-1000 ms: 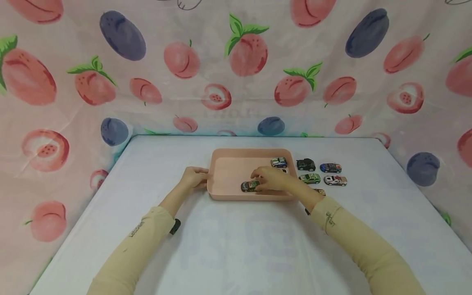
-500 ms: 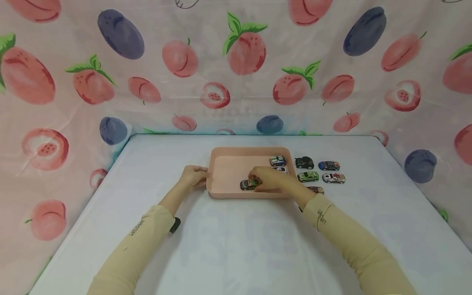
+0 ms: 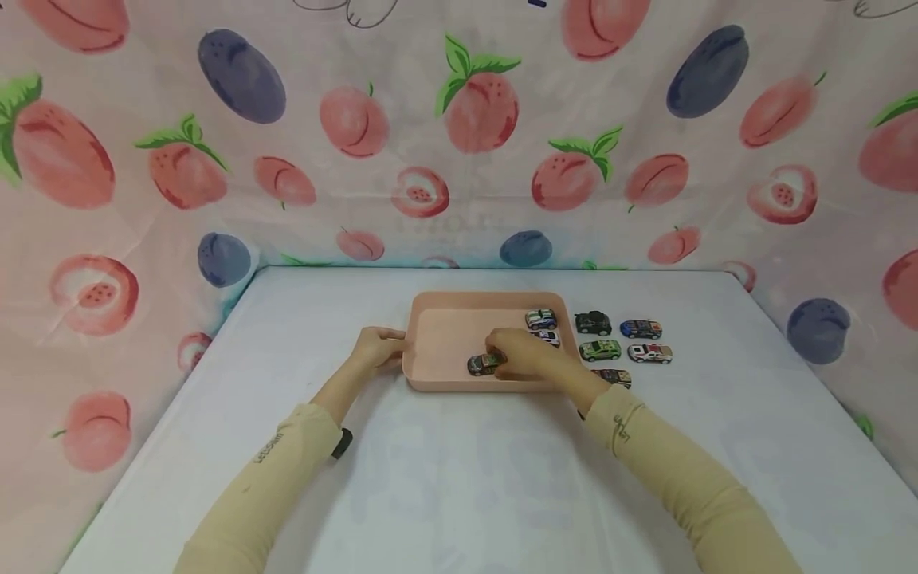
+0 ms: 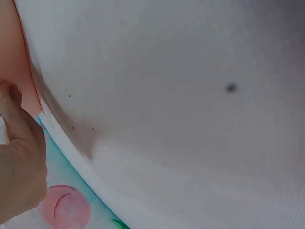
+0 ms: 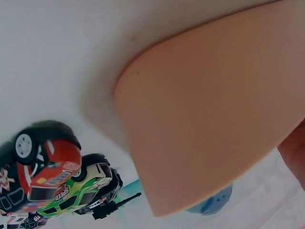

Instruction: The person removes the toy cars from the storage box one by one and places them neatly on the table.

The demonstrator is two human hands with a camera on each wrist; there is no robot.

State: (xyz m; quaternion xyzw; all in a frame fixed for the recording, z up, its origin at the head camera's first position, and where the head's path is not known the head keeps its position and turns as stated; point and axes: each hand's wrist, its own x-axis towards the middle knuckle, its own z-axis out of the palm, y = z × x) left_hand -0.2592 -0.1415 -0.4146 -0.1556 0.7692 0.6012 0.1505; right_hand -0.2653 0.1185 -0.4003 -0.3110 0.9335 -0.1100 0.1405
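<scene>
A shallow peach-pink tray point(image 3: 441, 331) lies on the white table. My left hand point(image 3: 376, 347) holds its left edge; in the left wrist view, bent fingers point(image 4: 10, 112) meet the tray wall. Inside the tray, near its front, my right hand point(image 3: 522, 352) pinches the right end of a dark green toy car point(image 3: 481, 365), partly covering it. Two more toy cars stand at the tray's right side: a white and blue one point(image 3: 541, 319) and a white and purple one point(image 3: 548, 338), partly behind the hand. The right wrist view mostly shows the tray's outer wall point(image 5: 205, 109).
Right of the tray stand several toy cars: a black one point(image 3: 593, 323), a blue one point(image 3: 641, 328), a green one point(image 3: 600, 350), a white and red one point(image 3: 650, 353), and an orange and black one point(image 3: 615, 378) by the right forearm. Fruit-print cloth point(image 3: 473, 183) hangs behind the table.
My right fingers have come together on the dark green car's right end, and the right forearm has shifted slightly left. My left hand stays at the tray's edge.
</scene>
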